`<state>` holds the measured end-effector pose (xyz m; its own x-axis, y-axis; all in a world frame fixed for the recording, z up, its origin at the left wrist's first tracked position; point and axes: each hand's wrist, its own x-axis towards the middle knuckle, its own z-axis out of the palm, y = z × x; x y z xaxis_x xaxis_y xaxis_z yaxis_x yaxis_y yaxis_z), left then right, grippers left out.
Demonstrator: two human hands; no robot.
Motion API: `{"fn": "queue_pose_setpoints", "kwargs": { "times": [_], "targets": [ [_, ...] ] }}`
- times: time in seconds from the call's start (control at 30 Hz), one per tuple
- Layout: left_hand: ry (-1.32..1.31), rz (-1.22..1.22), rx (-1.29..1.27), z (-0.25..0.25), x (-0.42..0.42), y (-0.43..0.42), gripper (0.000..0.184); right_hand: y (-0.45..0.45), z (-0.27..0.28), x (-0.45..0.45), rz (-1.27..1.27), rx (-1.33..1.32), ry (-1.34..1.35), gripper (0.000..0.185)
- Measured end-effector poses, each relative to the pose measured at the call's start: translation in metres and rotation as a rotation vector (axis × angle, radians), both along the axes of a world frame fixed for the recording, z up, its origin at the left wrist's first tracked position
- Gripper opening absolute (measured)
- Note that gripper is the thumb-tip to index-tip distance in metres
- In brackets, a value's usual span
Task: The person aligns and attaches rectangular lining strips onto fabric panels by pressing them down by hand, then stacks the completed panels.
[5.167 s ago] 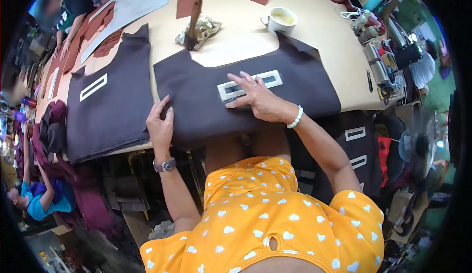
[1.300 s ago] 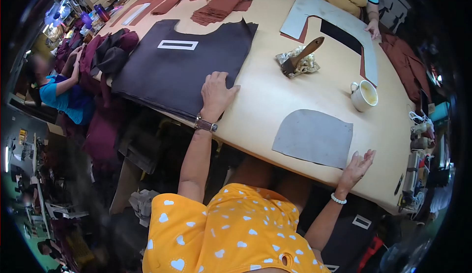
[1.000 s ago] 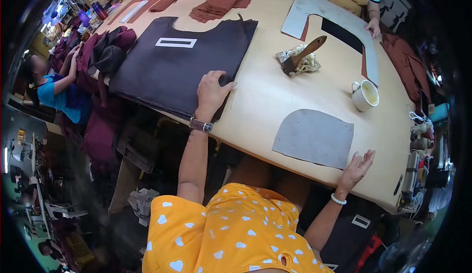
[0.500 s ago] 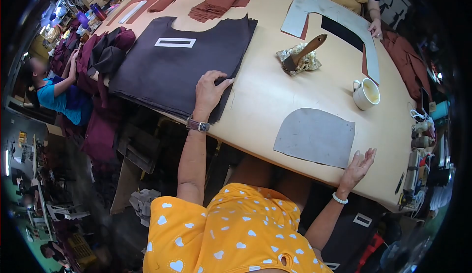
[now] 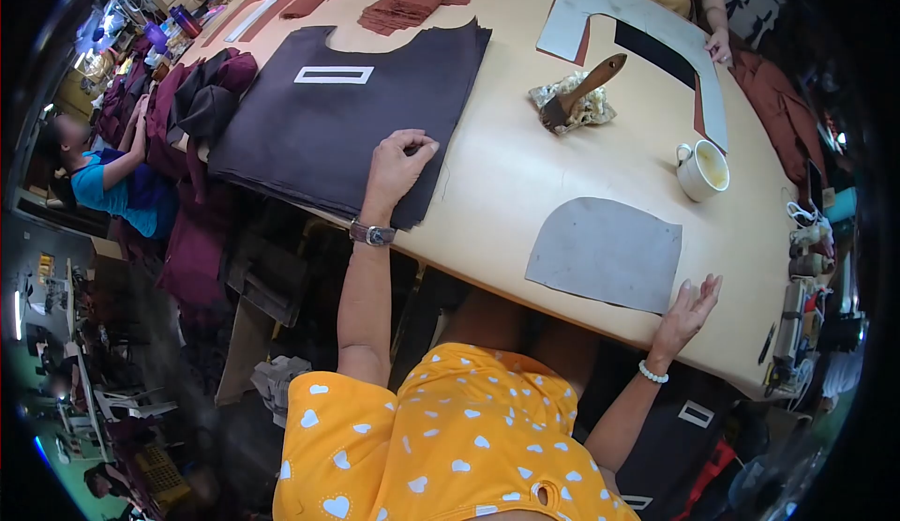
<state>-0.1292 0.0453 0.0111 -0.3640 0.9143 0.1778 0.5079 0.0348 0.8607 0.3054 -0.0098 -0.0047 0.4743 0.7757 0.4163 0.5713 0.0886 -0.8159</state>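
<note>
My left hand (image 5: pixel 397 172) rests at the right part of a stack of dark fabric pieces (image 5: pixel 309 141), thumb and forefinger pressed together; whatever is between them is too small to make out. The top piece bears a white rectangular frame (image 5: pixel 334 75) with a dark slot. My right hand (image 5: pixel 684 319) is open, palm partly up, at the lower right corner of a grey rounded template (image 5: pixel 605 254) lying flat near the table's front edge. A brush (image 5: pixel 583 91) lies on a crumpled, glue-smeared wad (image 5: pixel 591 116). Right of it stands a white cup (image 5: pixel 701 172) with yellowish content.
Across the table (image 5: pixel 487 202), a co-worker's hand (image 5: pixel 718 48) touches a large pale template (image 5: pixel 614 5). Rust fabric (image 5: pixel 412 5) lies at the back. Another person (image 5: pixel 117 174) handles maroon fabric (image 5: pixel 192 249) at left. Bottles and cables line the right edge.
The dark piece under my hands 5.2 s ago no longer lies before me, and the grey template shows there. My right hand has left the white frame. My left thumb and forefinger have come together.
</note>
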Motion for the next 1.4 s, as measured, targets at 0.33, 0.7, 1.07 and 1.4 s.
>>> {"fn": "queue_pose_setpoints", "kwargs": {
  "times": [0.33,0.7,1.07,1.4],
  "targets": [
    [0.445,-0.077,0.047,0.010,0.018,-0.024,0.040,-0.001,0.002,-0.003,0.006,-0.004,-0.029,0.053],
    [0.169,-0.103,0.034,0.005,-0.003,-0.023,0.025,0.000,-0.001,0.001,0.016,-0.016,-0.029,0.053],
    [-0.671,-0.136,0.110,0.032,-0.031,-0.004,0.014,0.001,-0.002,0.002,0.017,-0.009,-0.030,0.053],
    [-0.596,-0.388,0.004,0.030,0.012,-0.016,0.010,-0.001,0.035,-0.065,0.256,0.112,-0.219,0.045]
  ]
}}
